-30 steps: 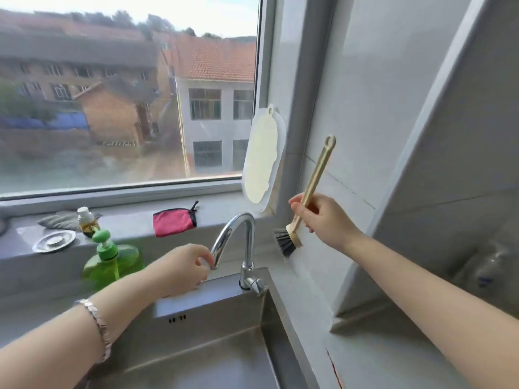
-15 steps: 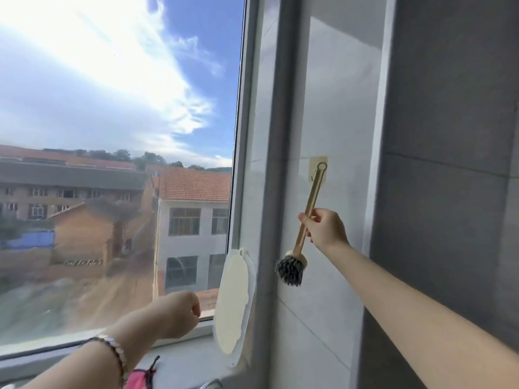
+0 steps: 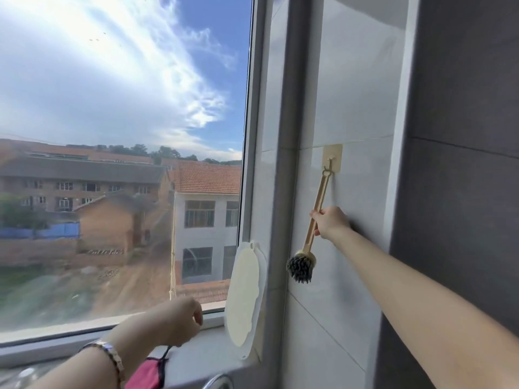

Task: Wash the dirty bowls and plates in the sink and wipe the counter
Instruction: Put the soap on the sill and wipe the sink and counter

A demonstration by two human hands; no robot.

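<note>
From the head camera, the right hand (image 3: 330,221) reaches up to the pale tiled wall (image 3: 351,108) and grips the wooden handle of a dish brush (image 3: 300,266) about halfway down, fingers curled round it. The brush hangs tilted, black bristles at the bottom and to the left, and the loop at its top sits on a small hook (image 3: 332,161) stuck to the tile. The bristle head is close to the wall, just right of the grey window frame.

The left hand (image 3: 179,318) hovers lower down in front of the window (image 3: 126,136), over the sill (image 3: 196,357) – fingers loosely curled, holding nothing. A bracelet (image 3: 112,357) circles that wrist.

A cream oval board (image 3: 244,299) leans upright in the corner where the sill meets the frame, between the 2 hands. A pink pouch (image 3: 146,373) with black trim lies on the sill below the left wrist, and the curved top of a metal tap (image 3: 217,381) just shows at the bottom edge, near the pouch.
</note>
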